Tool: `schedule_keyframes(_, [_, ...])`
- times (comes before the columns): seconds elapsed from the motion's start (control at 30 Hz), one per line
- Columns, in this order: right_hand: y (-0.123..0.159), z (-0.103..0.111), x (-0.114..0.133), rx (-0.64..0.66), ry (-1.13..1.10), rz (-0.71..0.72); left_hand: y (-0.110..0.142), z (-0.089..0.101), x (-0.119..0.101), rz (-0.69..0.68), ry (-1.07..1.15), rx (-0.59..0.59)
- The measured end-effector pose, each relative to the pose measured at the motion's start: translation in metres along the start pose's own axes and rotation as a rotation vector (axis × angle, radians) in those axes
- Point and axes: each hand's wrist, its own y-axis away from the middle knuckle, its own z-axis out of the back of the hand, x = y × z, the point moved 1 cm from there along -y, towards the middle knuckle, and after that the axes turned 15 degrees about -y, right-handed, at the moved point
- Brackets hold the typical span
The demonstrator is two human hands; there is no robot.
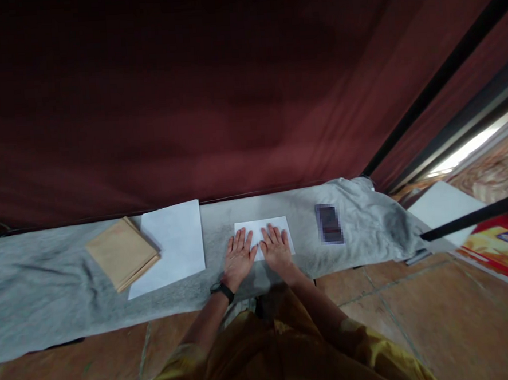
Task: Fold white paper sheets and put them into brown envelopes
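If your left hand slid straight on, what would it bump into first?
Beyond the small white paper and grey cloth, the left hand would probably meet the dark red surface, though depth is unclear.

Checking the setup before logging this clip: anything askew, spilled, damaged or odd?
Brown paper stack sits askew, overlapping the larger white sheet at left. Gray cloth is bunched toward its right end. Dark rectangular item is pixelated, so can't be judged. No spills visible.

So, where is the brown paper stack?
In the head view, the brown paper stack lies left of the left hand, partly on the large white sheet.
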Motion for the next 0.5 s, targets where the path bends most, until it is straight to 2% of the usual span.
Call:
schedule_keyframes(0.17, [0.007, 0.007, -0.012, -0.051, 0.030, 0.011, 0.003, 0.001, 0.002, 0.024, 0.004, -0.005])
schedule_keyframes(0.5, [0.024, 0.022, -0.045, -0.090, 0.076, -0.058, 0.014, -0.001, 0.008, 0.120, -0.002, -0.020])
